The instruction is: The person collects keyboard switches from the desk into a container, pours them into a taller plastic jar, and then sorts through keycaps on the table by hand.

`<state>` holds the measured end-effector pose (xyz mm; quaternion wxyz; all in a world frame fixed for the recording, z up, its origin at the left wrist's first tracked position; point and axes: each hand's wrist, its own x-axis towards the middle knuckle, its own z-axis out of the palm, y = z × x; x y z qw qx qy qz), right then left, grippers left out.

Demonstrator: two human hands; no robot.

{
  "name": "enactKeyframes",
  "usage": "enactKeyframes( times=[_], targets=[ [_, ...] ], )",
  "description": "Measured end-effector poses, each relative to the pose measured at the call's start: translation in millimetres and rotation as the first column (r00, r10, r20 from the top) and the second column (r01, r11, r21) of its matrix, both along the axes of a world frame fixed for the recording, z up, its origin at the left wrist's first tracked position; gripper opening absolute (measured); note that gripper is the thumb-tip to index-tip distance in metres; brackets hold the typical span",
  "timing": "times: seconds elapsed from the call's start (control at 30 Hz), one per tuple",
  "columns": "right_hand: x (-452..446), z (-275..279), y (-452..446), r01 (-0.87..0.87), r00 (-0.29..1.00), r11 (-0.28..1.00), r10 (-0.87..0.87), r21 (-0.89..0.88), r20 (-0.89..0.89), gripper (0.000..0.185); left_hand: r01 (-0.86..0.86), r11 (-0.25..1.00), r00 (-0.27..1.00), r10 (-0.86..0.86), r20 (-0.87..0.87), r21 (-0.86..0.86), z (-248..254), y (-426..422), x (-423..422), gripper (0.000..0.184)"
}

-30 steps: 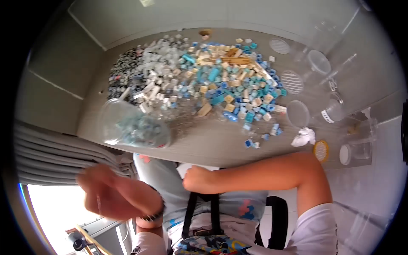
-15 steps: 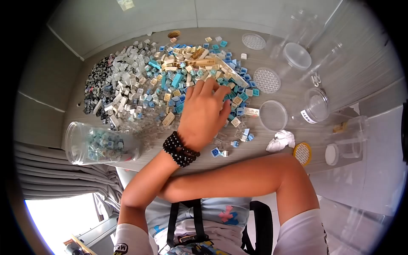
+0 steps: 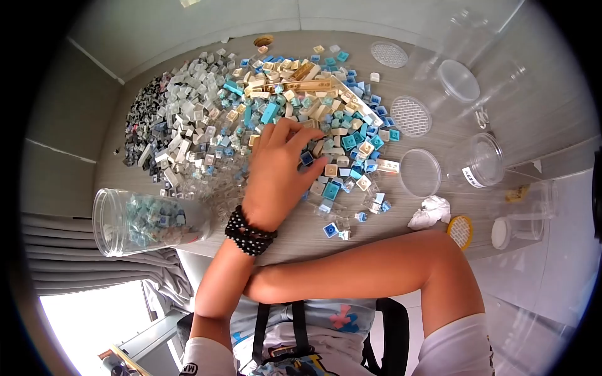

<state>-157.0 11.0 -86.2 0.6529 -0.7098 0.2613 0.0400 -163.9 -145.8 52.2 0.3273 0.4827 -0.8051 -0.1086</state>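
Clock directions taken from the bare left hand (image 3: 276, 166), which is placed palm down over the near edge of a loose pile of small square plastic keycaps (image 3: 323, 113) in blue, turquoise, cream and tan. Pile is spread from 11 to 4 o'clock. Left thumb and forefinger are held apart, other fingers bent; a dark blue square plastic keycap (image 3: 306, 158) is seen between them, whether touched cannot be told. Black beaded bracelet (image 3: 251, 232) is worn on the left wrist. Bare right hand (image 3: 262, 283) is partly covered by the left forearm (image 3: 222, 282) at 6 o'clock; its finger state cannot be told. Translucent white plastic pieces (image 3: 194, 88) are heaped at 10–11, small black-and-grey pieces (image 3: 141, 113) at 10. Clear round plastic jar (image 3: 110, 225), partly filled with pale teal pieces (image 3: 150, 210), is seen at 8. White round mesh disc (image 3: 411, 116) is found at 2, clear round plastic lid (image 3: 420, 172) at 3, crumpled white tissue (image 3: 430, 213) and yellow-rimmed round mesh disc (image 3: 460, 232) at 4.
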Motion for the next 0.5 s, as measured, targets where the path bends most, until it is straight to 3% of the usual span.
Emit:
enactKeyframes(
  times=[0.1,0.2,0.3,0.33,0.4,0.5],
  targets=[
    [1.3,-18.0,8.7,0.022,0.994,0.999,-0.018,-0.037,0.109,0.043,-0.005,0.997,1.0,0.007,0.028,-0.071,-2.4,1.1,-9.2,0.03],
    [-19.9,18.9,-8.5,0.05,0.992,0.998,-0.044,-0.044,0.117,0.04,0.008,0.998,1.0,-0.007,0.011,-0.068,-3.4,1.7,-16.4,0.027],
    [-28.8,58.8,-29.4,-0.097,0.995,0.991,0.1,-0.093,0.03,0.038,0.026,0.998,0.999,-0.027,-0.036,-0.053,-4.8,0.5,-17.2,0.022],
    [-35.2,81.0,-38.7,-0.098,0.995,0.995,0.098,-0.011,-0.007,0.038,0.04,0.998,0.997,-0.043,-0.059,-0.05,-5.9,0.2,-16.9,0.021],
    [-33.2,82.7,-39.5,-0.098,0.994,0.993,0.101,0.067,-0.044,0.037,0.03,0.996,0.998,-0.034,-0.057,-0.082,-6.9,-0.3,-16.2,0.018],
    [-19.9,34.3,-17.9,-0.089,0.996,0.995,0.089,-0.047,-0.016,0.039,0.04,0.992,0.998,-0.045,-0.041,-0.116,-7.5,-0.3,-16.1,0.017]
  ],
)
